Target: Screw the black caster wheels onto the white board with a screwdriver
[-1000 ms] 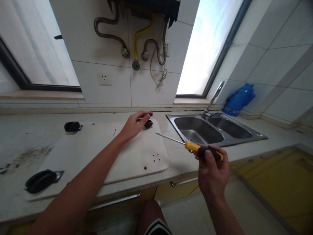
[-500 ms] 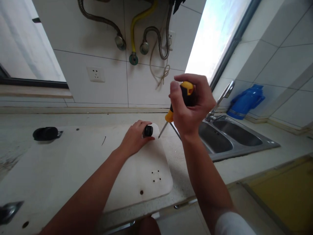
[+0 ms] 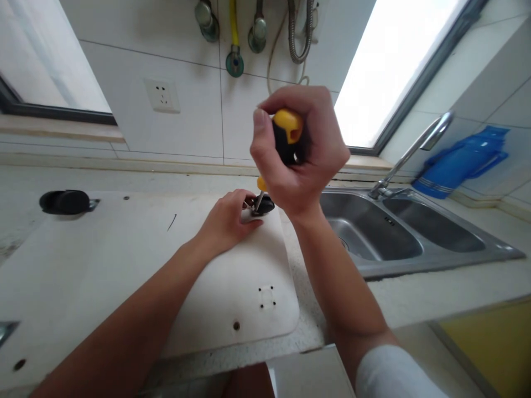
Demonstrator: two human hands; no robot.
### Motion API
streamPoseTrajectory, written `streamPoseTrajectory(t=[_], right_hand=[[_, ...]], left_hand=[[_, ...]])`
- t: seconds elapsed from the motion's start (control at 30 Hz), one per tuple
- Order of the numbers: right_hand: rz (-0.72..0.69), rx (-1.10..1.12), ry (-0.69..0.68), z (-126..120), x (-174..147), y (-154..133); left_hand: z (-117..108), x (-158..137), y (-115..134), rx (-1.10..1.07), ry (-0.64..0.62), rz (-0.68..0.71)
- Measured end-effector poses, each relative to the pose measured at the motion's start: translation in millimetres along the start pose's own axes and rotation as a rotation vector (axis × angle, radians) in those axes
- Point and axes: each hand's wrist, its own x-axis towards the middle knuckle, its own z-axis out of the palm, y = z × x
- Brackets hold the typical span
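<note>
My right hand (image 3: 309, 157) is wrapped round the handle of a yellow-and-black screwdriver (image 3: 287, 126), which points down. Its shaft reaches to a black caster wheel (image 3: 264, 206) at the far right corner of a white board (image 3: 199, 315). Around that caster curl the fingers of my left hand (image 3: 224, 221), steadying it against the board. The exact spot of the screwdriver's tip is hidden beside the caster. A second black caster (image 3: 64, 202) stands at the board's far left. Several small holes (image 3: 267, 297) mark the near right corner.
A thin dark strip (image 3: 171, 222) lies on the board. To the right is a double steel sink (image 3: 369, 226) with a tap (image 3: 415, 149) and a blue thermos jug (image 3: 460, 163). Pipe valves (image 3: 257, 36) and a socket (image 3: 161, 95) are on the wall behind.
My right hand has moved left and brought the screwdriver from beside the board's corner onto the caster. The caster looks turned in my left hand. The camera has tilted down.
</note>
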Motion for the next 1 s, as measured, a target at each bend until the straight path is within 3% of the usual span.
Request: streamPoseTrajectory(t=[0.13,0.33,0.73,1.0], right_hand=[[-0.007,-0.062,-0.188,7.7,-10.9,8.9],[0.060,-0.013,-0.181,12.1,-18.4,15.7],[-0.011,-0.012,-0.120,19.3,-20.3,20.7],[0.057,-0.106,-0.304,18.5,-24.3,15.6]], left_hand=[[-3.4,-1.9,0.7,0.067,-0.014,-0.012],[-3.6,-1.5,-4.0,0.147,-0.025,0.021],[0.3,-1.6,-0.8,0.266,-0.027,-0.077],[-2.2,-3.9,7.3,0.170,-0.068,-0.035]])
